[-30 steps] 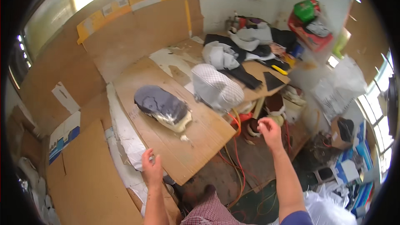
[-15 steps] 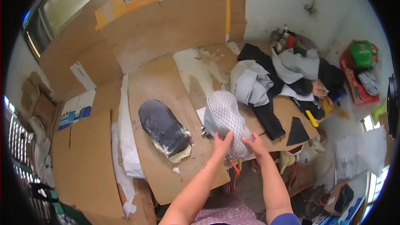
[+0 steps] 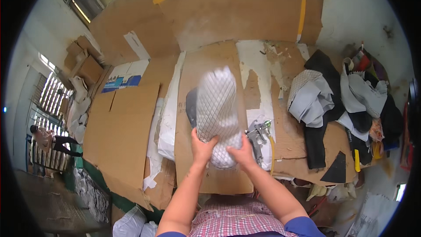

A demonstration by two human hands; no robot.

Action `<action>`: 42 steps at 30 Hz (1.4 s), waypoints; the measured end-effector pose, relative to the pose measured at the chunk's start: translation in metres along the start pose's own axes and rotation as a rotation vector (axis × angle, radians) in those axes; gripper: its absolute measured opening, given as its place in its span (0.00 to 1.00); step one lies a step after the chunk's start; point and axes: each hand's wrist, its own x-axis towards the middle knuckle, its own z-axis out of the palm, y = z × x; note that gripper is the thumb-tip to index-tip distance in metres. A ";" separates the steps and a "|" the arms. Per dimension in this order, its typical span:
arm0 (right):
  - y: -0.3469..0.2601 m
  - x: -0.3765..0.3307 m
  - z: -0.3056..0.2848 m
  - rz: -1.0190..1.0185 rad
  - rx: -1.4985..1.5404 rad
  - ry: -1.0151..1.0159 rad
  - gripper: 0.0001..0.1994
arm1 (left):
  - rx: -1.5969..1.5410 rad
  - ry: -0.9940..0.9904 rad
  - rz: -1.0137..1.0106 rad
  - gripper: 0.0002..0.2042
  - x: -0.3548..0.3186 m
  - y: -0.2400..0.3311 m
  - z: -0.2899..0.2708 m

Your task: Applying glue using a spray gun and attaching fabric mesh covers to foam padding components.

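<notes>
Over the cardboard (image 3: 224, 183), quilted cushion (image 3: 217, 109) now moved left, partly hiding the dark pad (image 3: 191, 105), left hand (image 3: 202, 149) and right hand (image 3: 242, 152) pinching its near end, spray gun (image 3: 258, 139) now exposed.

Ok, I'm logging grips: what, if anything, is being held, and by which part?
The pale quilted piece, by its near end: the left hand grips its left side and the right hand its right side, thumbs on the quilted face.

Bench (image 3: 287, 149) w/ cardboard (image 3: 210, 59) on top: dk pad (image 3: 191, 106), spray gun (image 3: 256, 141), gry fabric (image 3: 313, 101), blk cloth (image 3: 315, 149), triang. scrap (image 3: 336, 170)
</notes>
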 end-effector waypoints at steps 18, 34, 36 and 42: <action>0.020 0.022 -0.033 0.040 -0.132 -0.424 0.29 | 0.041 -0.161 -0.424 0.43 0.137 0.015 -0.035; 0.007 0.029 -0.096 -0.548 -1.340 0.281 0.34 | 0.905 0.109 0.639 0.39 0.125 0.019 0.001; 0.011 0.031 -0.096 -0.466 -1.462 0.199 0.33 | 0.980 -0.031 0.657 0.38 0.109 0.009 0.027; 0.002 0.038 -0.081 -0.221 -1.548 0.069 0.36 | 0.998 -0.173 0.673 0.35 0.119 -0.046 0.015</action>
